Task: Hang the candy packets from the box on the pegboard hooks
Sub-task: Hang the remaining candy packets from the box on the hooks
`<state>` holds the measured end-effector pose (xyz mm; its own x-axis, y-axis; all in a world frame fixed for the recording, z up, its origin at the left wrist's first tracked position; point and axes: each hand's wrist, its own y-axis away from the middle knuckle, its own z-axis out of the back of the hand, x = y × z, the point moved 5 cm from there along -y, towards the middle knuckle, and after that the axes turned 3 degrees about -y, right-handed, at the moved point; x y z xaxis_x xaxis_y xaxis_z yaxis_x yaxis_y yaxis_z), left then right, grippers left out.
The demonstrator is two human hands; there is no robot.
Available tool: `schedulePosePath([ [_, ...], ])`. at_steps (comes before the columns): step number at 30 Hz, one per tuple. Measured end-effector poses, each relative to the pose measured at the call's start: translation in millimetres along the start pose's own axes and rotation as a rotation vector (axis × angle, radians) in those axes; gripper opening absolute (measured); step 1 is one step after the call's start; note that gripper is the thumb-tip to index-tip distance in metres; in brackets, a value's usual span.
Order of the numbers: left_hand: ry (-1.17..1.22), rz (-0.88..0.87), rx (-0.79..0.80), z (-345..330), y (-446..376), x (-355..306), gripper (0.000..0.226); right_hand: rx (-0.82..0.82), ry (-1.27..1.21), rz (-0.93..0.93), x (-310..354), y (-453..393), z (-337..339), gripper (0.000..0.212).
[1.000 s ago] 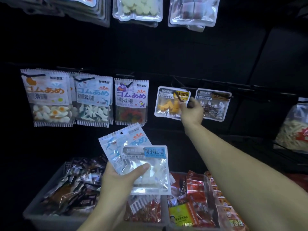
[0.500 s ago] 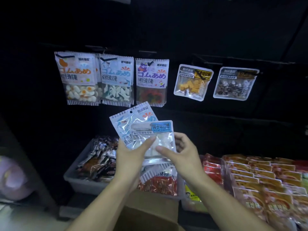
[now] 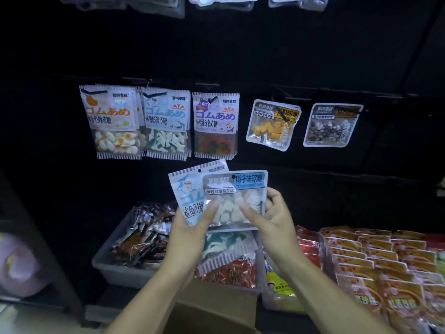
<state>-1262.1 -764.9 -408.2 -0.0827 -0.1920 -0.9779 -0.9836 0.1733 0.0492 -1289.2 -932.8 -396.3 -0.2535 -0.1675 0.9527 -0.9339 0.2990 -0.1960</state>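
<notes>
At far left, a grey bin [image 3: 113,256] holds loose dark wrapped snacks. Above it, five packets hang in a row on the dark pegboard [image 3: 240,56]. From left to right they are: egg-candy packet [image 3: 112,121], shark-candy packet [image 3: 166,124], bear-candy packet [image 3: 215,125], yellow-candy packet [image 3: 272,125], and dark-candy packet [image 3: 331,125]. More packets hang at the top edge, cut off by the frame. Red snack packets [image 3: 375,261] stand in rows at near right. A cardboard box [image 3: 212,317] is partly visible at the bottom centre, below the forearms.

Two packets are held in front of the bin, below the hanging row and clear of the hooks. The blue shark packet [image 3: 186,196] lies behind and to the left. The clear white-candy packet [image 3: 237,201] overlaps it in front.

The left hand [image 3: 192,227] grasps both packets from below left, thumb pressed on the front face of the white-candy packet. The right hand [image 3: 272,218] pinches the same packet at its right side, thumb on the front, fingers [image 3: 274,196] curled behind the right edge.
</notes>
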Motion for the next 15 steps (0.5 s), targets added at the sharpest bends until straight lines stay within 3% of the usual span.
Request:
schedulePosePath([
  [3, -0.133, -0.037, -0.001, -3.1, 2.2, 0.3, 0.046, -0.035, 0.054, -0.018, -4.0, 0.7, -0.1, 0.029],
  [7, -0.273, -0.087, -0.073, -1.9, 9.2, -6.0, 0.058, -0.071, 0.138, 0.05, 9.7, -0.4, 6.6, 0.015],
  [12, -0.251, -0.214, -0.093, -13.9, 9.8, -53.9, 0.029, -0.118, 0.137, 0.166, 66.6, -10.3, 0.3, 0.014],
  [15, -0.241, -0.234, -0.066, -26.6, 9.6, -86.8, 0.046, -0.166, 0.114, 0.267, 122.2, -22.5, -0.4, 0.011],
])
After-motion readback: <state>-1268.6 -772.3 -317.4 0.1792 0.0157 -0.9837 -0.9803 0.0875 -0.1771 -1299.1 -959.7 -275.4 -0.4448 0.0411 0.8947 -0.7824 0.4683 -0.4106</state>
